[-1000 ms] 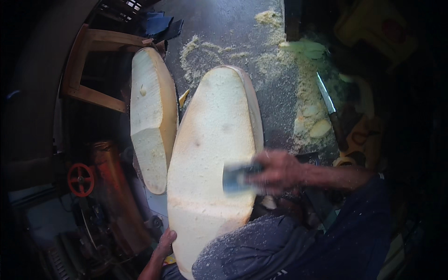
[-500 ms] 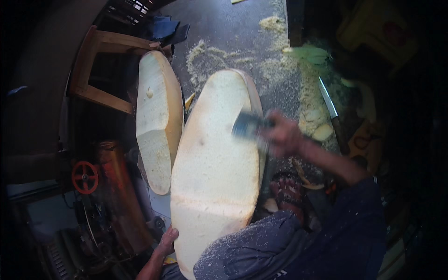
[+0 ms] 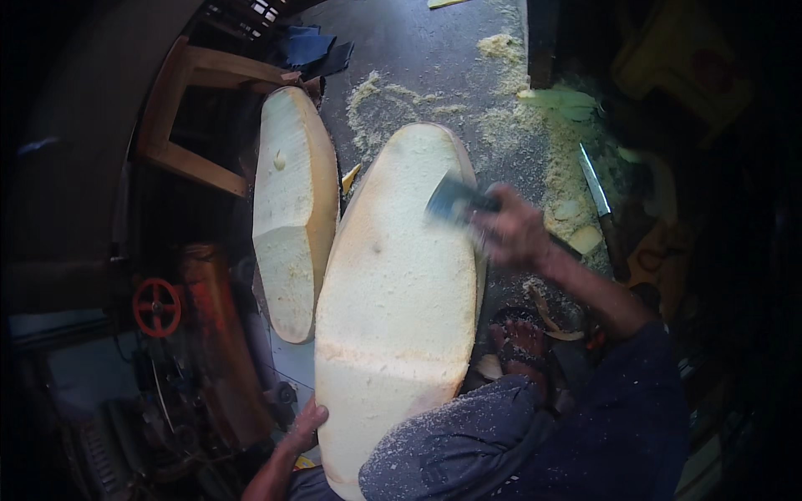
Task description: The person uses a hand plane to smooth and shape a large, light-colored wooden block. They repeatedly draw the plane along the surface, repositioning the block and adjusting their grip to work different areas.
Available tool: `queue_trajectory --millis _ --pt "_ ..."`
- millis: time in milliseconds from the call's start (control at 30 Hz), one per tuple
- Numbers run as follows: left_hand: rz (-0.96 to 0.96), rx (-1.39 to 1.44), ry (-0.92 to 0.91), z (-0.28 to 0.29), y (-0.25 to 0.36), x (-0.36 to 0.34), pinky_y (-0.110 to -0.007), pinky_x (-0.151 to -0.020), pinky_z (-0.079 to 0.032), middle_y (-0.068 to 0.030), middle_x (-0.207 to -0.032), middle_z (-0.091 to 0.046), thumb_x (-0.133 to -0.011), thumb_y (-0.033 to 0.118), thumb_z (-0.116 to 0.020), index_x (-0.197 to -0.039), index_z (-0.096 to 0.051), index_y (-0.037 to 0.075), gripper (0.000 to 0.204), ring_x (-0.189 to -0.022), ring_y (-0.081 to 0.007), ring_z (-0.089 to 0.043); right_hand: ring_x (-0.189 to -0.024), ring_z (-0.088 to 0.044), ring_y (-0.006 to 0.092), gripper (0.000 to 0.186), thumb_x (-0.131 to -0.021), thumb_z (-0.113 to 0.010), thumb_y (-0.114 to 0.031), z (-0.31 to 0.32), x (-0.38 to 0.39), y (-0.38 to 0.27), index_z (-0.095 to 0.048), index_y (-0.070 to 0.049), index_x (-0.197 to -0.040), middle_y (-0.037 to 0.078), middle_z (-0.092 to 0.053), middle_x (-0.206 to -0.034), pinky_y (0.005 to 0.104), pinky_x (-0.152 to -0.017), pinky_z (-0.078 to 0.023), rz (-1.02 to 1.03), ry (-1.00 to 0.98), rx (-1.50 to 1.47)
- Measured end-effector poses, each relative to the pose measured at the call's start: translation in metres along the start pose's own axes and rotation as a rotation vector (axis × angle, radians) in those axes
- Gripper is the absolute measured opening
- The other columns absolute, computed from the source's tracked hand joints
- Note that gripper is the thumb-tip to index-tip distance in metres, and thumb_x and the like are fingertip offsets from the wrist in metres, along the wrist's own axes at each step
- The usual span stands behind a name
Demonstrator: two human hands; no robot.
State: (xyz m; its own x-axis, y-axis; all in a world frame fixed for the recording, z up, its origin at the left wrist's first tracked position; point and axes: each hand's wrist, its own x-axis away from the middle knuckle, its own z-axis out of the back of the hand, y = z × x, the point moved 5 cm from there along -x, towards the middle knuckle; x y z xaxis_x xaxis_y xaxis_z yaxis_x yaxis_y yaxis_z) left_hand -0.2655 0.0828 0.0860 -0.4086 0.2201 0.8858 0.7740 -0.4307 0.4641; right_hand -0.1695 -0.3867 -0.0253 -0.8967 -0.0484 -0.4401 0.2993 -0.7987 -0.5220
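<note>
A smaller foam piece [image 3: 288, 217] crowds the big foam block's [image 3: 397, 288] left side. The left hand [image 3: 309, 424] meets that block's lower left edge; whether its hidden fingers grip, I can't tell. Near the upper right edge, the right hand [image 3: 511, 232] clutches a blurred dark tool [image 3: 455, 200]; open ground beyond holds shavings [image 3: 568, 167] and a knife [image 3: 594, 177]. The block, lengthwise before the person, looks pale, tan-edged at left, dark-spotted, creased across low down.

Dusty grey floor [image 3: 422, 42], wooden frame [image 3: 200, 170]
</note>
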Motion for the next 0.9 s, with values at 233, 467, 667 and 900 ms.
queue_trajectory --millis 233,467,667,900 --pt "-0.1 -0.149 0.003 -0.002 0.015 -0.006 -0.044 -0.121 -0.035 -0.0188 -0.161 -0.042 -0.098 0.059 -0.064 -0.167 -0.016 -0.001 0.103 -0.146 -0.0274 -0.042 -0.079 -0.065 0.0216 0.037 -0.09 -0.07 -0.032 -0.011 0.005 -0.039 -0.077 -0.03 -0.126 0.01 -0.064 -0.108 0.034 -0.057 -0.059 0.315 0.136 0.035" --pt "-0.097 -0.084 -0.01 -0.006 0.008 0.0 -0.045 -0.123 -0.031 -0.0195 -0.161 -0.04 -0.1 0.055 -0.064 -0.167 -0.014 -0.002 0.101 -0.147 -0.0276 -0.039 -0.069 -0.066 0.025 0.03 -0.101 -0.066 -0.032 -0.013 -0.005 -0.077 -0.076 -0.021 -0.127 0.017 -0.067 -0.098 0.0363 -0.052 -0.059 0.251 -0.006 -0.235" --pt "-0.089 -0.071 -0.042 -0.006 0.007 -0.007 -0.043 -0.119 -0.037 -0.0182 -0.158 -0.044 -0.099 0.057 -0.067 -0.165 -0.018 -0.002 0.102 -0.143 -0.0273 -0.045 -0.106 -0.067 0.0295 0.04 -0.098 -0.07 -0.038 -0.018 -0.027 -0.026 -0.074 -0.019 -0.133 0.02 -0.061 -0.129 0.0405 -0.072 -0.062 -0.129 -0.099 0.066" --pt "-0.109 -0.095 -0.047 -0.008 0.006 -0.003 -0.043 -0.12 -0.036 -0.0182 -0.158 -0.044 -0.1 0.056 -0.066 -0.166 -0.018 -0.002 0.1 -0.143 -0.0271 -0.044 -0.093 -0.065 0.0272 0.041 -0.096 -0.072 -0.041 -0.008 -0.007 -0.043 -0.074 -0.023 -0.133 0.015 -0.059 -0.111 0.0398 -0.071 -0.061 -0.158 0.011 0.061"
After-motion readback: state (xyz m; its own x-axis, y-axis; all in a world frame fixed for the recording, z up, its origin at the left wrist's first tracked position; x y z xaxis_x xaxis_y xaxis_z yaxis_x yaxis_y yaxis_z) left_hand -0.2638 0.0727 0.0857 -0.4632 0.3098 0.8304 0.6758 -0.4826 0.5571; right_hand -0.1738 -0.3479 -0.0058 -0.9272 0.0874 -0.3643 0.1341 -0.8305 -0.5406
